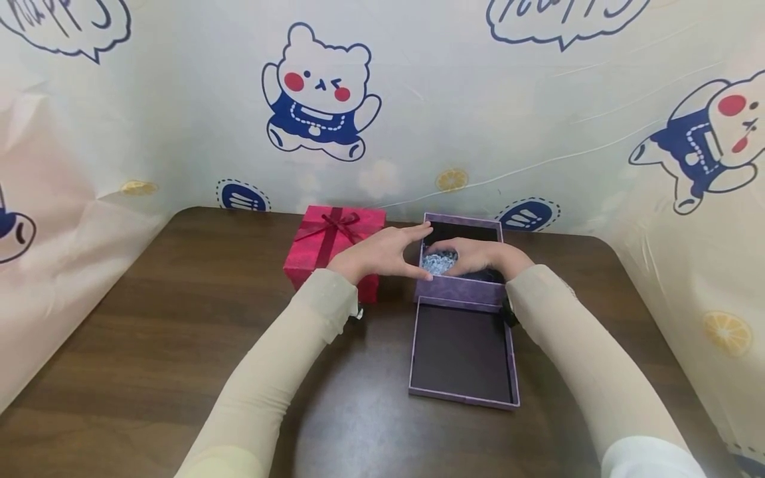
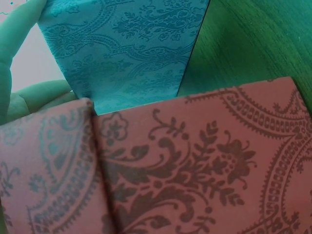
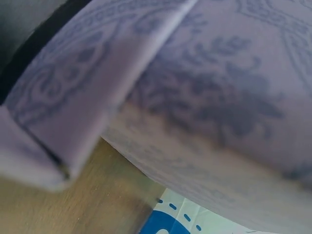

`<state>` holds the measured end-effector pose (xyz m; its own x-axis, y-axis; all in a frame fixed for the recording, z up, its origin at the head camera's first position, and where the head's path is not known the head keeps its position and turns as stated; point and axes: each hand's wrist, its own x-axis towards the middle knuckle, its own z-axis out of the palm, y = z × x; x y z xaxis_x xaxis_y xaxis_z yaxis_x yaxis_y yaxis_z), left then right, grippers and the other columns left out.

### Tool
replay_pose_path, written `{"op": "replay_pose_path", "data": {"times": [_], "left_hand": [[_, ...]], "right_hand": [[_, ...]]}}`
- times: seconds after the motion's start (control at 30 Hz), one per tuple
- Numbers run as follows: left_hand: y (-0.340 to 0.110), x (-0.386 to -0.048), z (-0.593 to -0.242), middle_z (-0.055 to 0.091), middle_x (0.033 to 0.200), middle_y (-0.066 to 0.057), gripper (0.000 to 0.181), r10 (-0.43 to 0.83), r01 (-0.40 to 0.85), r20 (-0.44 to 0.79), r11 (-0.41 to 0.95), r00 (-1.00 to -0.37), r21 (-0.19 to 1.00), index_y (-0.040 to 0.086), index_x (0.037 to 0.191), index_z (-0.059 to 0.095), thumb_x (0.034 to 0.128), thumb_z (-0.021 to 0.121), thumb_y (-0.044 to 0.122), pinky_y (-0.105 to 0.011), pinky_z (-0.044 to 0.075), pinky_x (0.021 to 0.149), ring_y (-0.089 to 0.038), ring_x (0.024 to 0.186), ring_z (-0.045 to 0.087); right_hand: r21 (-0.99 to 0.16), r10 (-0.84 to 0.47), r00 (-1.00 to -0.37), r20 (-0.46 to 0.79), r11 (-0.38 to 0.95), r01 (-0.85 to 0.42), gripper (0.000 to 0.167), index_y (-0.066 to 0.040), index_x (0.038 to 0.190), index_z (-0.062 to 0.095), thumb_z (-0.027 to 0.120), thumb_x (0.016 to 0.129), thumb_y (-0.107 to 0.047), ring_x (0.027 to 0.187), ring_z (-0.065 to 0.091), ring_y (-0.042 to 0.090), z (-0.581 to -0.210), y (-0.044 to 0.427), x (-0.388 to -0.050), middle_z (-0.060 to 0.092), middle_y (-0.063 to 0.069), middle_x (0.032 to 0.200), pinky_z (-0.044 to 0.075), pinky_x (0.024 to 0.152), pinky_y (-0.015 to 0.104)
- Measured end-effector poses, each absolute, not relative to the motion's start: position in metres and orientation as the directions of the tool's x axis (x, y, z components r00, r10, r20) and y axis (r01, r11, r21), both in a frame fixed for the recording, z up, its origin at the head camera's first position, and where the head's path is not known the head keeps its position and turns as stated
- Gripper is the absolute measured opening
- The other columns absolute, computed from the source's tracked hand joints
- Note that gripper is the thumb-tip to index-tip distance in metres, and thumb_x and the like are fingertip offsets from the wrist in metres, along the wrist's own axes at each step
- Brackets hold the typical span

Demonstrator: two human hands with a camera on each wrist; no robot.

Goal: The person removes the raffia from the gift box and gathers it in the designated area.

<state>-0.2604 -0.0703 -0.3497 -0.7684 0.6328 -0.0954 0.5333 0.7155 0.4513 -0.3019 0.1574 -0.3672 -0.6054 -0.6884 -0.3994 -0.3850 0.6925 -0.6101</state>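
While the head view is showing the right hand (image 1: pixel 481 255) curling round shredded paper (image 1: pixel 439 263) inside the purple box (image 1: pixel 457 289), likely adjusting it and next needing light pressure, the spread left hand (image 1: pixel 385 251) is holding nothing. The left wrist view is showing fingers (image 2: pixel 17 34); the right, none.

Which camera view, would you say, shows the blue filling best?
The head view, because there the blue filling shows inside the purple box, the right hand curled round it. Neither wrist view shows any; patterned box surfaces fill most of both.
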Motion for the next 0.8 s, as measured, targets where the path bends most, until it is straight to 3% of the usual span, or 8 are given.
{"op": "replay_pose_path", "data": {"times": [0.47, 0.8], "left_hand": [[-0.0697, -0.2600, -0.3509, 0.027, 0.165, -0.001, 0.098, 0.637, 0.542, -0.083, 0.711, -0.766, 0.449, 0.018, 0.158, 0.027, 0.0802, 0.071, 0.057, -0.042, 0.042, 0.114, -0.024, 0.148, 0.036], [-0.0700, -0.2595, -0.3501, 0.027, 0.165, -0.001, 0.099, 0.633, 0.539, -0.082, 0.714, -0.770, 0.446, 0.018, 0.158, 0.027, 0.0798, 0.072, 0.058, -0.042, 0.041, 0.115, -0.025, 0.148, 0.036]], "right_hand": [[-0.751, -0.724, -0.581, -0.372, 0.603, -0.270, 0.065, -0.005, 0.144, 0.046, 0.067, 0.084, -0.016, 0.108, 0.049, 0.026, -0.3680, 0.1618, -0.2960, 0.054, 0.016, 0.125, 0.048, 0.089, 0.033], [-0.812, -0.740, -0.557, -0.377, 0.553, -0.186, 0.063, -0.002, 0.142, 0.046, 0.066, 0.083, -0.014, 0.102, 0.051, 0.023, -0.3720, 0.1613, -0.2983, 0.055, 0.014, 0.118, 0.050, 0.086, 0.031]]}}
